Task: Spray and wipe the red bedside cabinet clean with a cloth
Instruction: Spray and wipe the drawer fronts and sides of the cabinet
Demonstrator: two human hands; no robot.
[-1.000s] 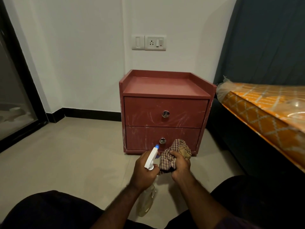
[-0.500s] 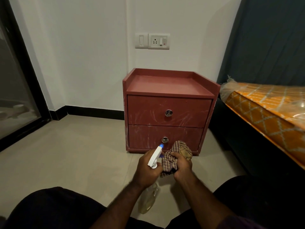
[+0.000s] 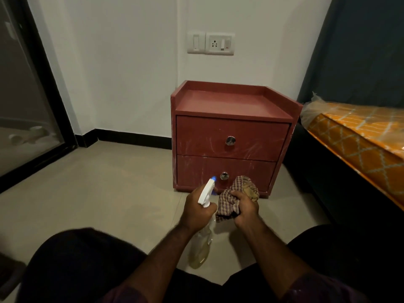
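While bottle (image 3: pixel 206 194), cloth (image 3: pixel 237 194) stay gripped, cabinet (image 3: pixel 205 138) smeared

A home bedroom: mattress (image 3: pixel 358 136), red bedside cabinet (image 3: pixel 231 136), wall socket (image 3: pixel 219 43), tiled floor (image 3: pixel 105 189).

I am reading the head camera as panning slightly left. The red cabinet (image 3: pixel 231 136), the wall socket (image 3: pixel 211 43) and the bed (image 3: pixel 360 136) are drifting toward the right of the frame. The glass door (image 3: pixel 21 106) is filling more of the left edge. The left hand (image 3: pixel 200 212) is lifting the spray bottle (image 3: pixel 206 193), bringing its blue nozzle level with the lower drawer knob (image 3: pixel 224 176), just left of it. The right hand (image 3: pixel 244 209), gripping the checked cloth (image 3: pixel 231 200), is rising alongside, and the cloth is overlapping more of the lower drawer front.
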